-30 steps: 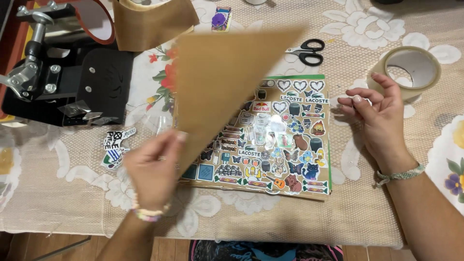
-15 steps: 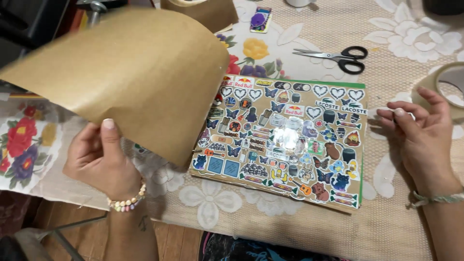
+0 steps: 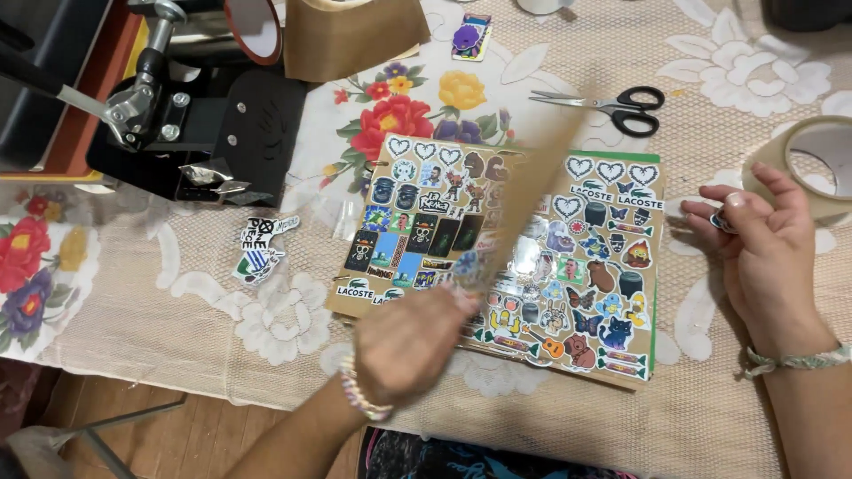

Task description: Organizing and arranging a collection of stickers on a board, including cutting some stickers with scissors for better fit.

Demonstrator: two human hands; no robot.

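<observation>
the left hand [image 3: 410,344], low and centre in the frame and blurred, pinches a brown paper sheet [image 3: 531,191] that stands edge-on over the sticker sheets [image 3: 568,266] at mid-frame. the right hand [image 3: 765,257], at the right edge, has its grip pressed together on a small sticker [image 3: 721,222], just beside a roll of tape [image 3: 812,168]. scissors [image 3: 612,105] lie above on the lace-covered tabletop [image 3: 710,71]; a black heat press [image 3: 177,115] fills the upper left.

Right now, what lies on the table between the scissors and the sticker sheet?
Head view: only bare lace tablecloth between the scissors and the sticker sheet. The brown sheet blurs in the left hand. The right hand is off to the side.
</observation>
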